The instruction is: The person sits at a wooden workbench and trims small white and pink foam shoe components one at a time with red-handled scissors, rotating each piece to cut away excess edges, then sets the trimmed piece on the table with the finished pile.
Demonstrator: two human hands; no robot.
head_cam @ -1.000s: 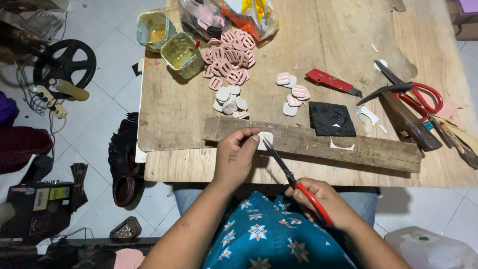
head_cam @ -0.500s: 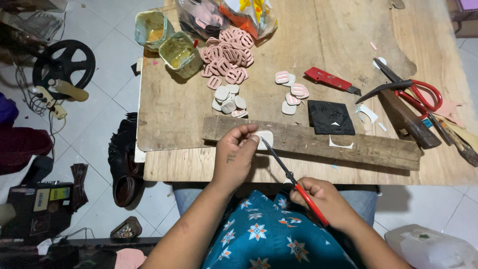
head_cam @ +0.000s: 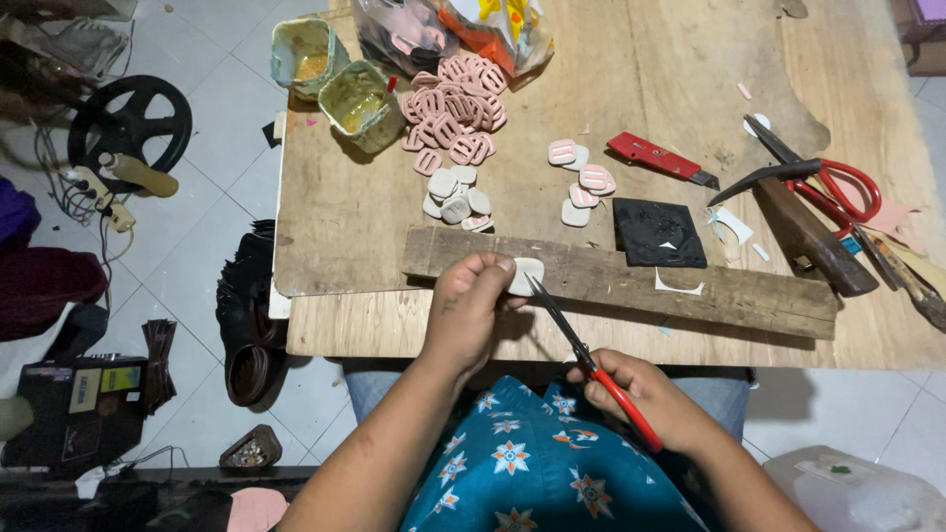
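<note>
My left hand (head_cam: 471, 307) pinching a small white piece (head_cam: 526, 275), my right hand (head_cam: 645, 397) gripping red-handled scissors (head_cam: 591, 363), blades touching the piece

a small white piece (head_cam: 526, 275) is sitting over the long wood plank (head_cam: 631, 281), with red scissors (head_cam: 591, 363) touching its edge.

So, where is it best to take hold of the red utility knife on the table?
Take the red utility knife by its red body, from above, fingers across its narrow width. It lies flat and apart from the pieces, its bare blade tip pointing right toward the hammer, so stay left.
</note>
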